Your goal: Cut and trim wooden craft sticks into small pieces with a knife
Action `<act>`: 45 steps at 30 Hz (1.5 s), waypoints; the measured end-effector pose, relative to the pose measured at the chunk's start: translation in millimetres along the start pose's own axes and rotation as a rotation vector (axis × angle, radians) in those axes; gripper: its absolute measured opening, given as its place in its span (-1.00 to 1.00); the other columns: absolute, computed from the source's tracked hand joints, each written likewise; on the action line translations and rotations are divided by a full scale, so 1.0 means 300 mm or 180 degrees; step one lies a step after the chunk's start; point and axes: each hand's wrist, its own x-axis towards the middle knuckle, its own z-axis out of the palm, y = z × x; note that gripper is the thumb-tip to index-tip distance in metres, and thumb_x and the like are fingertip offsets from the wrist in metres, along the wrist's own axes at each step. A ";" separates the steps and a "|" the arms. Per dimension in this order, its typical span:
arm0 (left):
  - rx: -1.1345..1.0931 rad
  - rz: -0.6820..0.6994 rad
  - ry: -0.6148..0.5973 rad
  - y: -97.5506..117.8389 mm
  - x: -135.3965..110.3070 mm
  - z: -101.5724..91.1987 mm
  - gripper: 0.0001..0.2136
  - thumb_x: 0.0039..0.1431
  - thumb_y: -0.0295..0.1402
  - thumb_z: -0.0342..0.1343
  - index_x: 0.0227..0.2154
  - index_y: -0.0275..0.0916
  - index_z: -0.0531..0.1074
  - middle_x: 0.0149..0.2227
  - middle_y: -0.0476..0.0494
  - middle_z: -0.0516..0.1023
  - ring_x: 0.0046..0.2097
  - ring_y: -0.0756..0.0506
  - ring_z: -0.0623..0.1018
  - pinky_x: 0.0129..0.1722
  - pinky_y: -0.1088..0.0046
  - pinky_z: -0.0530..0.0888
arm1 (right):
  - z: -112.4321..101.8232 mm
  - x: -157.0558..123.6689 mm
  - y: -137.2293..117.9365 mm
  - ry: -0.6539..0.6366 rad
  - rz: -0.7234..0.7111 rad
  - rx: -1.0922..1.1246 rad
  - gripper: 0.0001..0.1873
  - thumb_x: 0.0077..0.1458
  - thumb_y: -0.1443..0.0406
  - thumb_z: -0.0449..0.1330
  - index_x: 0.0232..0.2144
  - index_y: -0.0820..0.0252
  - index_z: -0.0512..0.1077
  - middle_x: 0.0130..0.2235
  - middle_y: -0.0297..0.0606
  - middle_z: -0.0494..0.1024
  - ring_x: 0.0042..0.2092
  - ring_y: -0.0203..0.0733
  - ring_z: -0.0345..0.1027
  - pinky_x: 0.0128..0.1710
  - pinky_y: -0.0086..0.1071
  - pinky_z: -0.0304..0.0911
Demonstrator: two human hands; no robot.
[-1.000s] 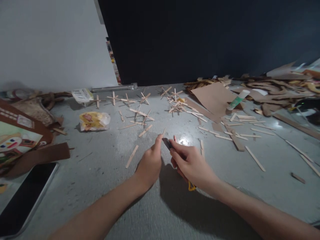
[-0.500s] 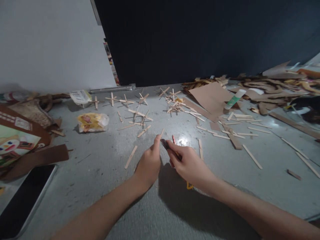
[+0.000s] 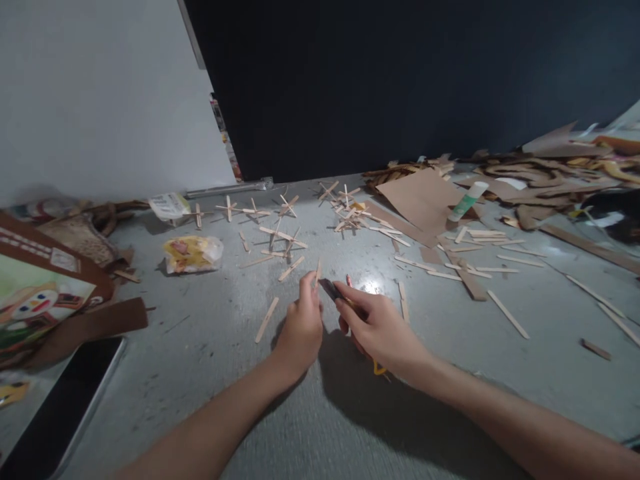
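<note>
In the head view my left hand (image 3: 300,327) is closed around a thin wooden craft stick (image 3: 318,270), held nearly upright with its tip above the fingers. My right hand (image 3: 383,327) grips a utility knife (image 3: 345,295), its dark blade pointing left at the stick. Blade tip and stick are very close; I cannot tell whether they touch. A thin red piece (image 3: 349,281) shows behind the right hand, and a yellow loop (image 3: 379,368) pokes out beneath it. One loose craft stick (image 3: 267,320) lies left of my left hand, another (image 3: 403,302) beyond my right.
Several crossed-stick pieces (image 3: 283,235) stand toward the back. Loose sticks (image 3: 507,313), cardboard (image 3: 417,200) and a glue stick (image 3: 469,202) lie right. A yellow wrapped packet (image 3: 193,255), a phone (image 3: 67,400) and a printed bag (image 3: 45,287) are left. A dark panel (image 3: 400,87) rises behind.
The stick in my left hand has tipped more upright, and the knife blade has shifted slightly, showing more clearly. The whole view has moved a little, so things on the left appear further right.
</note>
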 end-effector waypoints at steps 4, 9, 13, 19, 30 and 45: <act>-0.0240 -0.0016 0.0257 -0.003 0.016 -0.004 -0.66 0.45 -0.21 -0.09 0.16 -0.20 0.32 -0.56 0.13 0.29 -0.53 -0.04 0.34 -0.47 0.49 0.22 | 0.007 -0.004 0.004 0.0283 -0.0024 0.0036 -0.54 0.36 0.11 0.07 0.11 0.26 0.52 -0.54 -0.40 0.41 -0.62 -0.33 0.16 -0.62 -0.44 0.09; -0.0495 0.0009 0.0220 -0.019 0.042 -0.005 -0.69 0.44 -0.14 -0.10 0.02 -0.21 0.40 -0.57 0.13 0.29 -0.53 -0.03 0.34 -0.47 0.48 0.22 | -0.011 0.003 0.010 0.0683 -0.0113 0.0057 -0.56 0.37 0.01 0.08 -0.02 0.23 0.49 -0.53 -0.42 0.38 -0.56 -0.30 0.20 -0.56 -0.41 0.10; -0.0563 0.0139 0.0010 -0.025 0.050 -0.008 -0.67 0.39 -0.13 -0.06 -0.16 -0.25 0.50 -0.55 0.08 0.31 -0.51 -0.02 0.31 -0.47 0.47 0.21 | -0.042 0.037 0.043 0.1081 -0.0293 -0.0474 -0.65 0.30 0.03 0.18 -0.14 0.18 0.52 -0.52 -0.43 0.37 -0.51 -0.28 0.21 -0.48 -0.38 0.09; -0.0655 0.0410 -0.0192 -0.016 0.045 -0.017 -0.71 0.33 -0.14 0.08 -0.28 -0.27 0.53 -0.53 0.02 0.41 -0.48 -0.01 0.35 -0.44 0.47 0.22 | -0.072 0.085 0.081 0.0670 -0.0204 -0.0767 -0.67 0.20 0.03 0.23 -0.38 0.16 0.53 -0.50 -0.31 0.51 -0.44 -0.17 0.37 -0.41 -0.35 0.16; -0.1911 0.0323 -0.0331 0.011 0.045 0.007 -0.60 0.22 0.04 0.29 -0.21 -0.25 0.58 -0.23 -0.20 0.61 -0.29 -0.08 0.55 -0.29 0.42 0.48 | 0.028 0.051 0.068 0.0584 0.0265 0.0507 -0.43 0.20 -0.25 0.16 -0.45 0.06 0.25 -0.64 -0.52 0.22 -0.65 -0.32 0.10 -0.64 -0.41 0.05; -0.1358 -0.0112 -0.0432 -0.021 0.061 0.017 -0.71 0.29 -0.10 0.09 -0.19 -0.25 0.44 -0.50 0.06 0.41 -0.59 0.08 0.24 -0.57 0.55 0.15 | -0.127 0.074 0.087 0.0086 -0.1234 -0.2479 -0.60 0.49 0.18 -0.07 0.07 0.13 0.51 -0.24 -0.11 0.66 -0.42 -0.18 0.47 -0.43 -0.38 0.09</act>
